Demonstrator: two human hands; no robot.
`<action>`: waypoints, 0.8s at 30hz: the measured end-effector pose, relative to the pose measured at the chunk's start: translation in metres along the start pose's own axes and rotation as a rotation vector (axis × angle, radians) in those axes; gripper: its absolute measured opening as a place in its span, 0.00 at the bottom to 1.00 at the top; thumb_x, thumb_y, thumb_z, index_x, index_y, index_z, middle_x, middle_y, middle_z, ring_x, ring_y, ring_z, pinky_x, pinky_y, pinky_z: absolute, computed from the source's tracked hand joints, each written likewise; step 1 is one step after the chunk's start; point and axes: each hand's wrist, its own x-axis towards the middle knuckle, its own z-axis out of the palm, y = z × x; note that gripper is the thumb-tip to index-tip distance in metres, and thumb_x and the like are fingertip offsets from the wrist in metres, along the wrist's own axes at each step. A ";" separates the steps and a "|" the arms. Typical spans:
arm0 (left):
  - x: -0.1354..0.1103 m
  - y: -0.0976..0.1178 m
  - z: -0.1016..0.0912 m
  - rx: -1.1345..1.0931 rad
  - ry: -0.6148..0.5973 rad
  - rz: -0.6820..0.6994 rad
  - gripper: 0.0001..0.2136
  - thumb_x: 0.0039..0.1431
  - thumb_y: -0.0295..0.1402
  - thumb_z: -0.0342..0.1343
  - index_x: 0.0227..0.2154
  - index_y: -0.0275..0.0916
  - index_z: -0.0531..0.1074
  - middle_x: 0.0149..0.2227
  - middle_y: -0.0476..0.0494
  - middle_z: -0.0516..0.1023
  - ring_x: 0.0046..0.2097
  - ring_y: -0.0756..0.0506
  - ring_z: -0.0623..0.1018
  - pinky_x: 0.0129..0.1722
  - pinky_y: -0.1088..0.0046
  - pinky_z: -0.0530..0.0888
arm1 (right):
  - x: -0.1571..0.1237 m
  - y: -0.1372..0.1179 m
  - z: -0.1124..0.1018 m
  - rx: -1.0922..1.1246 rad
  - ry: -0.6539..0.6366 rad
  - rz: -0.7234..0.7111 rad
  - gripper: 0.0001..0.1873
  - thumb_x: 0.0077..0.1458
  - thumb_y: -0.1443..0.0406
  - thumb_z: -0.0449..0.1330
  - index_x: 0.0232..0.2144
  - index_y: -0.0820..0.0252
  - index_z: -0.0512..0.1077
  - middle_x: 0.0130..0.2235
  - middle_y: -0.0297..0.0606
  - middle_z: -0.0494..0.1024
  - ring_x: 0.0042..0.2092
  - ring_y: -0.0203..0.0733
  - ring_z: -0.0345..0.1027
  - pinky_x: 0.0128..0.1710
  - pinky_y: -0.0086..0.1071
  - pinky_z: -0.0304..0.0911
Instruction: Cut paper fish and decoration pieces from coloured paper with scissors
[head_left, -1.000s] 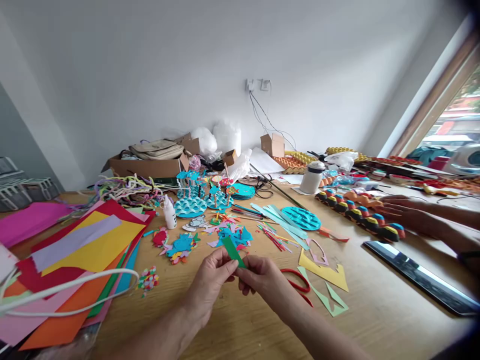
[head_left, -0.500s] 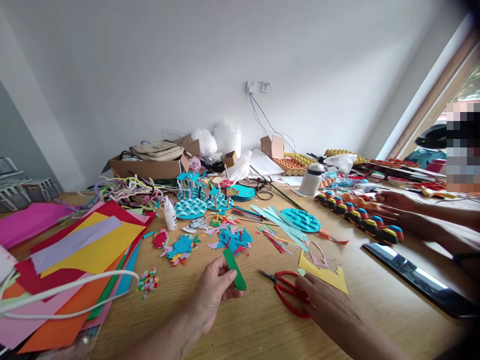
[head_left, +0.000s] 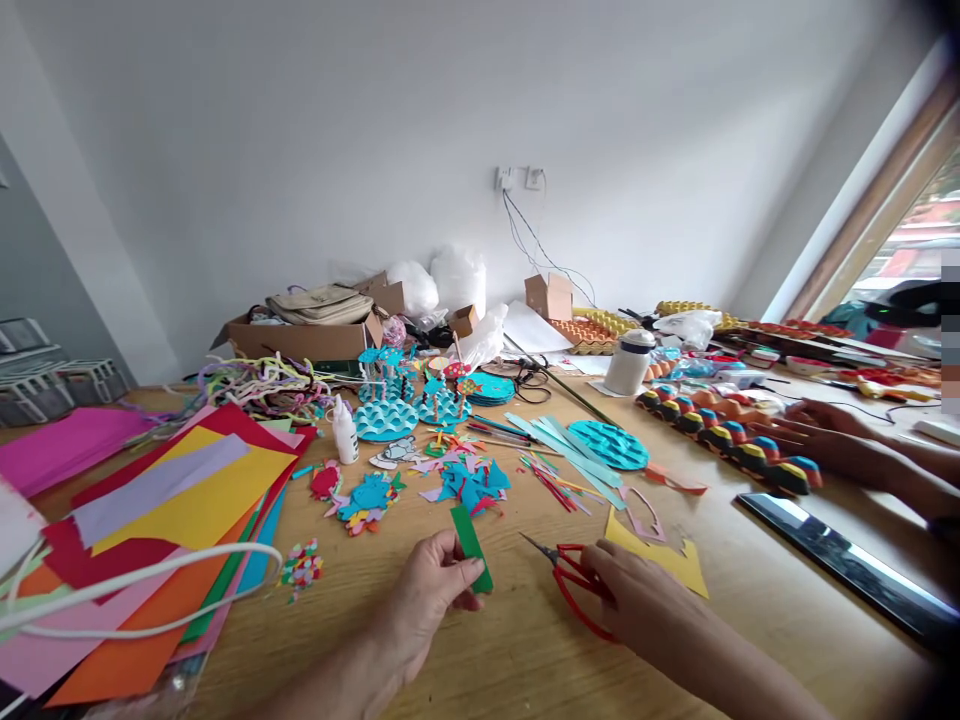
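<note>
My left hand (head_left: 433, 592) pinches a short green paper strip (head_left: 472, 546), holding it upright just above the wooden table (head_left: 487, 660). My right hand (head_left: 637, 600) is closed around the handles of the red scissors (head_left: 568, 581), whose blades point left toward the strip. Blue and pink paper scraps (head_left: 469, 478) lie just beyond both hands. A yellow paper offcut (head_left: 664, 553) lies right of the scissors.
A fan of coloured paper sheets (head_left: 165, 510) covers the left side, with a white glue bottle (head_left: 345, 432) beside it. Another person's hands (head_left: 832, 440) rest at a row of painted egg-carton cups (head_left: 727, 440) on the right. A dark ruler (head_left: 847, 570) lies near the right edge.
My right hand let go of the green strip, moved right to the red scissors and took them up. My left hand kept the strip and dropped slightly.
</note>
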 end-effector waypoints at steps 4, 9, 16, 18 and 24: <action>0.007 0.019 -0.001 0.046 0.016 0.085 0.07 0.43 0.34 0.60 0.25 0.36 0.72 0.21 0.52 0.69 0.22 0.54 0.66 0.19 0.81 0.62 | 0.001 -0.021 -0.012 0.371 0.063 0.006 0.03 0.43 0.72 0.51 0.24 0.60 0.62 0.25 0.34 0.68 0.27 0.36 0.60 0.26 0.28 0.52; 0.026 0.052 -0.005 0.065 0.052 0.243 0.08 0.43 0.35 0.60 0.27 0.38 0.72 0.23 0.53 0.69 0.21 0.55 0.63 0.19 0.81 0.60 | 0.011 -0.063 -0.030 1.120 -0.107 -0.094 0.10 0.52 0.59 0.50 0.31 0.60 0.62 0.23 0.29 0.61 0.25 0.30 0.54 0.22 0.23 0.49; 0.042 0.062 -0.009 0.080 0.108 0.363 0.07 0.46 0.37 0.58 0.24 0.40 0.68 0.18 0.58 0.63 0.20 0.55 0.61 0.20 0.81 0.58 | 0.046 -0.102 -0.030 1.462 0.041 -0.119 0.14 0.43 0.58 0.59 0.28 0.60 0.61 0.21 0.27 0.62 0.20 0.27 0.52 0.17 0.22 0.46; 0.043 0.058 -0.011 0.108 0.115 0.369 0.08 0.46 0.37 0.58 0.23 0.39 0.68 0.18 0.58 0.63 0.20 0.55 0.60 0.19 0.81 0.58 | 0.054 -0.110 -0.029 1.514 0.069 -0.127 0.16 0.39 0.59 0.62 0.27 0.60 0.60 0.22 0.27 0.63 0.20 0.28 0.53 0.17 0.23 0.46; 0.041 0.049 -0.012 0.190 0.110 0.343 0.08 0.47 0.38 0.56 0.25 0.38 0.69 0.18 0.56 0.64 0.20 0.54 0.60 0.19 0.80 0.59 | 0.068 -0.116 -0.014 1.645 0.141 -0.153 0.20 0.32 0.59 0.66 0.24 0.59 0.60 0.22 0.27 0.65 0.22 0.30 0.56 0.22 0.25 0.52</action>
